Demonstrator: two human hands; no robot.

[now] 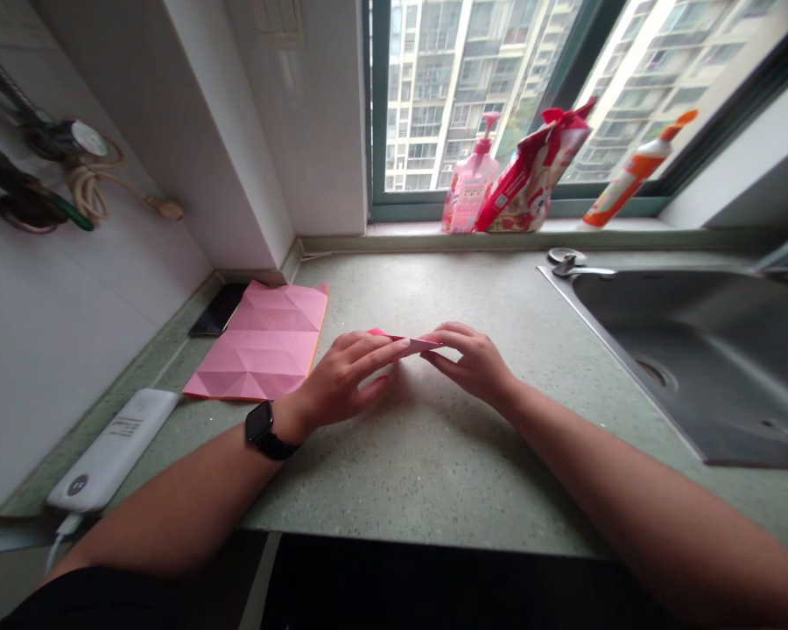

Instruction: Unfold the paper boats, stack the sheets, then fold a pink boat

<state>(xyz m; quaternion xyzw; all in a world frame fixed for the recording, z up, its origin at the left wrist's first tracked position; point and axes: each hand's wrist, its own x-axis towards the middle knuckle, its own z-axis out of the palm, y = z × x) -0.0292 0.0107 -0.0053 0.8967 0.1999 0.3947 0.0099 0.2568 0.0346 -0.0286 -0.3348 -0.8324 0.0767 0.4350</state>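
A small folded pink paper (417,345) is held just above the greenish speckled counter (394,472), between my two hands. My left hand (348,376), with a black watch on its wrist, has its fingers along the left part of the paper, which they partly cover. My right hand (473,360) pinches the paper's right end between thumb and fingers. Left of my left hand, creased pink sheets (263,341) lie flat on the counter, with an orange edge showing beneath them.
A dark phone (218,310) lies beside the sheets, and a white power bank (115,451) with a cable is nearer. The steel sink (696,367) is at right. A pink pump bottle (471,188), red bag (535,175) and orange-white bottle (627,184) stand by the window.
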